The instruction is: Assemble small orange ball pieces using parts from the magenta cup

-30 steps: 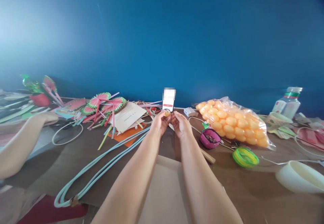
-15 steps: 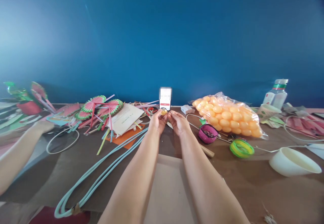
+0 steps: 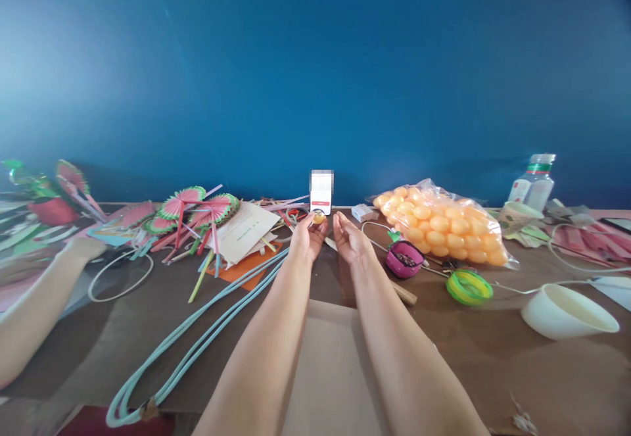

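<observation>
My left hand (image 3: 308, 237) is closed on a small round gold-and-dark object (image 3: 319, 216), in front of a phone (image 3: 321, 189) that stands upright against the blue wall with a lit white screen. To the right, my right hand (image 3: 350, 237) is a little apart from the left, palm turned inward, its fingers loosely spread with nothing seen in them. A brown board or box (image 3: 330, 363) lies beneath my forearms.
Looped pale blue tubes (image 3: 197, 331), papers (image 3: 244, 232) and pink paper fans (image 3: 182, 202) lie left. Another person's hand (image 3: 86, 248) is far left. Right are a bag of orange balls (image 3: 444, 225), a purple pouch (image 3: 404, 260), a green coil (image 3: 468, 287) and a white cup (image 3: 569, 311).
My right hand has moved slightly right, away from the left hand and the round object, and its fingers have opened. My left hand stays nearly in place.
</observation>
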A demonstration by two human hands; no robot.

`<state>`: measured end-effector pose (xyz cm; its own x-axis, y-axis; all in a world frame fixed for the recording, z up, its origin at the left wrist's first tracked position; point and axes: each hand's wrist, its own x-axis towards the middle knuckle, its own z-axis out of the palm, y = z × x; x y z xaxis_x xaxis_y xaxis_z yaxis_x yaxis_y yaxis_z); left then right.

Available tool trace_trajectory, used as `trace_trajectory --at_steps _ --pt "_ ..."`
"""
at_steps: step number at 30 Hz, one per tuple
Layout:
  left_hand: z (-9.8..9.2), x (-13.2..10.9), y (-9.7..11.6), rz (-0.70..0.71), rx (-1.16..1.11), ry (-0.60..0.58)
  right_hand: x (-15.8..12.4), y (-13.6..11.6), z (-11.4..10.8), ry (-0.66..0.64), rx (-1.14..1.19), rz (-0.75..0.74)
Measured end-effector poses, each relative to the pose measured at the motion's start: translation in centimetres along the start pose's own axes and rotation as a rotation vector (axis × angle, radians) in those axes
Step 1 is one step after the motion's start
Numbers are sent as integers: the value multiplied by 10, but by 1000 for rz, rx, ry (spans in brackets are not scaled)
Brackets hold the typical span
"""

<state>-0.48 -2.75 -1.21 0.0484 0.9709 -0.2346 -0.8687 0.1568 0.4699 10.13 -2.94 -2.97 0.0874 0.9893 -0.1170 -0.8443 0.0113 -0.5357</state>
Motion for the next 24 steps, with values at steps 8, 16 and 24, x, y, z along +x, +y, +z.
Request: trace_trajectory --at_steps 8,16,24 --pt "-1 1 -1 -3 -5 -16 -3 -1 3 -24 12 13" --pt "-4 1 1 -17 112 -33 -12 -4 6 -136 -8 176" --pt "-3 -2 -1 6 201 -106 -10 -2 6 -158 -113 110"
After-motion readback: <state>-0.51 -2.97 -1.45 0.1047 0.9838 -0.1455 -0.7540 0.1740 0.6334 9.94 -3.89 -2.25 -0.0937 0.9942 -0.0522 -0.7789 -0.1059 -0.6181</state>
